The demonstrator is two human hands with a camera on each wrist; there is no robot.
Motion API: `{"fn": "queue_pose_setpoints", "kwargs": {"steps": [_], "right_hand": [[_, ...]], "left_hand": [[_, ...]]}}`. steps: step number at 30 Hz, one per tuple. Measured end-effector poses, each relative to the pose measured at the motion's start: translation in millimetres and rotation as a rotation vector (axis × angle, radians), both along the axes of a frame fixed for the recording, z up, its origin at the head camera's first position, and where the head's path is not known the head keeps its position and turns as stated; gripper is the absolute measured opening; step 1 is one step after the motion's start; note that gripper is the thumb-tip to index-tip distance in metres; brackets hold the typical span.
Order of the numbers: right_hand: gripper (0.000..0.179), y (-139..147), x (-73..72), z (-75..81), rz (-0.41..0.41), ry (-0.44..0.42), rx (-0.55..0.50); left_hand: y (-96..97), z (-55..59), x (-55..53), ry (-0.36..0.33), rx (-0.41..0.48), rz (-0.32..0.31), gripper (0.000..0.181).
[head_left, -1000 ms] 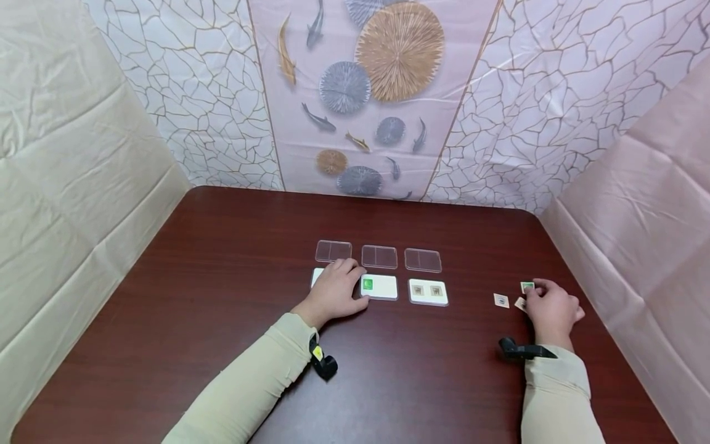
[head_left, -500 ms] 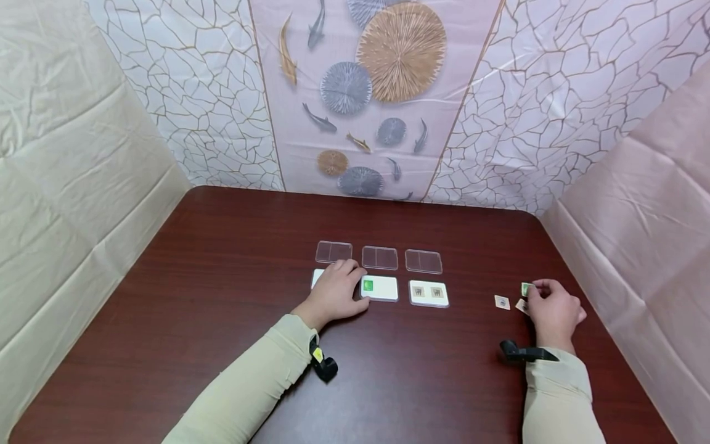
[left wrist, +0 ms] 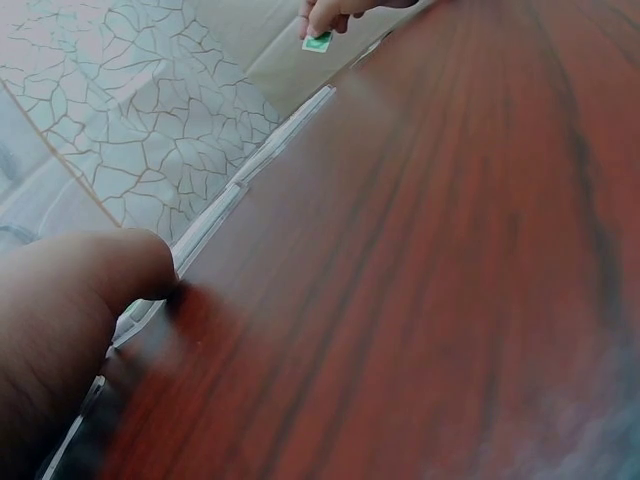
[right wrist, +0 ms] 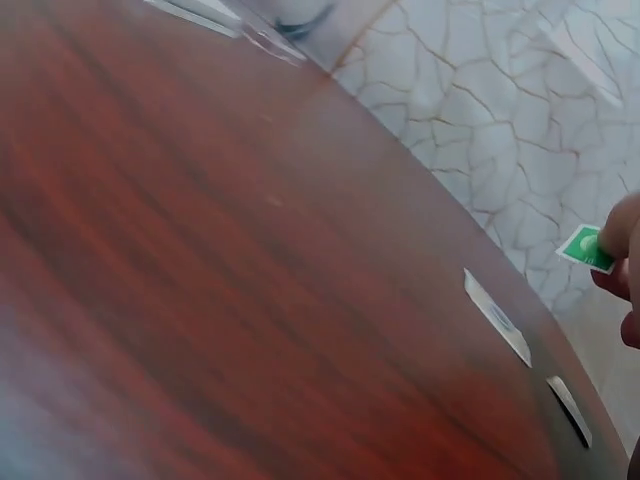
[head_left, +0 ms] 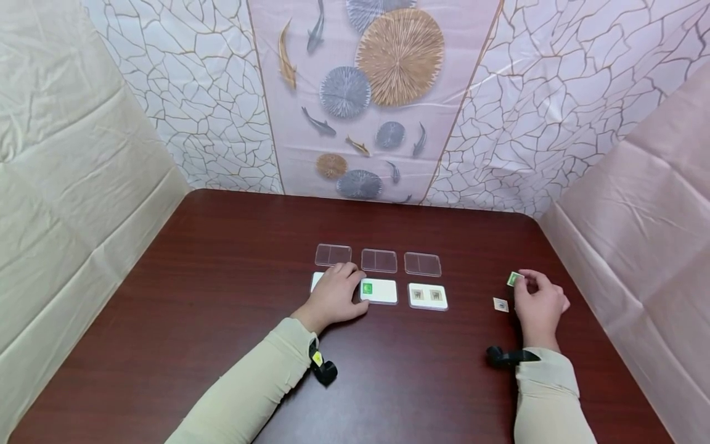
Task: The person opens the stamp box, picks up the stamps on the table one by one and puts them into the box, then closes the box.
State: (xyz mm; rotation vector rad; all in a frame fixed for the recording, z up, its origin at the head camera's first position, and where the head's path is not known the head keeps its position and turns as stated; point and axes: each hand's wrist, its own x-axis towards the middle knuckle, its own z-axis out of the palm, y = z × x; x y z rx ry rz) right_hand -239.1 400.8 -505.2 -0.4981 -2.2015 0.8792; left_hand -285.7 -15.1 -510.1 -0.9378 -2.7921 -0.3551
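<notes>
My right hand (head_left: pixel 537 306) pinches a small green-and-white card (head_left: pixel 514 279) between thumb and fingertips, raised above the table at the right. The right wrist view also shows the green card (right wrist: pixel 588 248), tilted in the fingers. A small pale card (head_left: pixel 501 304) lies just left of that hand; another card (right wrist: pixel 570 412) shows beyond it in the right wrist view. My left hand (head_left: pixel 333 295) holds the middle white case (head_left: pixel 383 291) at its left end, thumb at the near edge and index finger at the far edge. A green picture (head_left: pixel 367 288) sits in that case's left half.
Right of the middle case is a white case (head_left: pixel 428 296) with two matching pictures. Another white case (head_left: pixel 317 279) is mostly hidden by my left hand. Three clear lids (head_left: pixel 379 261) lie in a row behind. Fabric walls (head_left: pixel 222 123) border the dark red table (head_left: pixel 222 259).
My right hand has lifted the green card off the table and moved it slightly left and away, covering the lower pale card in the head view. My left hand stays put.
</notes>
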Motion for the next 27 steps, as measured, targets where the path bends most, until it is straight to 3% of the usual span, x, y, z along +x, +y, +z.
{"fn": "queue_pose_setpoints", "kwargs": {"steps": [4,11,17,27], "right_hand": [[0.020,-9.7,-3.5,0.4,0.038,0.025,-0.014],[0.020,-33.9,-8.6,-1.6,0.109,-0.018,-0.052],[0.016,-63.6,-16.1,-3.5,0.206,0.024,-0.042],[0.013,-108.0,-22.1,-5.5,0.372,0.005,0.017]], "left_hand": [[0.6,-0.1,-0.7,0.009,-0.001,0.000,0.061],[0.6,-0.5,-0.1,0.010,0.004,-0.007,0.060],[-0.7,-1.7,0.5,0.018,0.007,-0.008,0.060],[0.7,-3.3,-0.6,0.013,0.018,-0.007,0.060]]}}
